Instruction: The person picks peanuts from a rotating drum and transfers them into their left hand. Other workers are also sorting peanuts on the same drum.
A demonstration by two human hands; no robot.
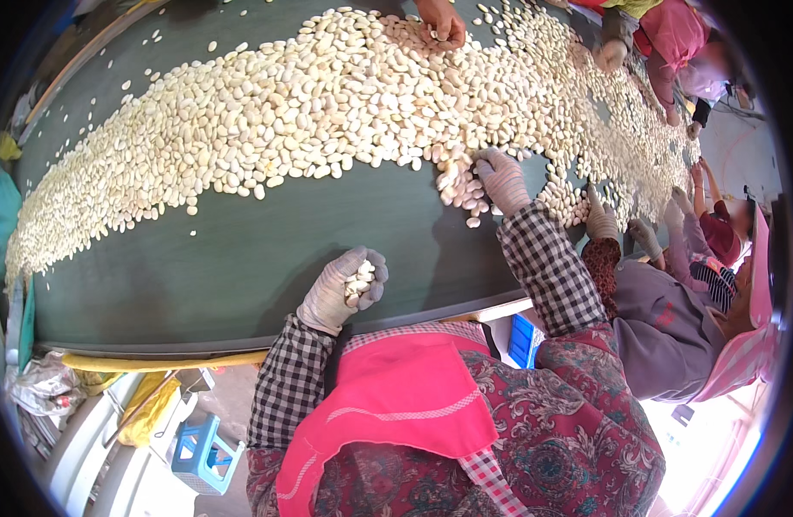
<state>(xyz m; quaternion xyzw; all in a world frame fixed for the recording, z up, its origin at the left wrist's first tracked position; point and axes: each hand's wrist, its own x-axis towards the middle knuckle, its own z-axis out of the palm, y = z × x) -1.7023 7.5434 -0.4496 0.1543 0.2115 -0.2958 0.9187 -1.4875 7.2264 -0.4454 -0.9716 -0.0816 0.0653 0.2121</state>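
A long band of large white beans (293, 116) lies across a dark green conveyor belt (254, 239). My left hand (341, 291), in a pale knit glove, is cupped near the belt's front edge around a small handful of white beans (359, 281). Farther right, my right hand (501, 181), gloved too, touches the near edge of the band with its fingers pointing left. Beside those fingertips lies a small cluster of pinkish-looking beans (459, 184). Whether the right fingers hold a bean cannot be told.
A co-worker's bare hand (443, 24) picks at the far side of the beans. Along the right, several co-workers' hands reach in; the nearest gloved hand (601, 216) is close to my right forearm. A blue plastic stool (206, 452) stands below the belt's front edge (176, 347).
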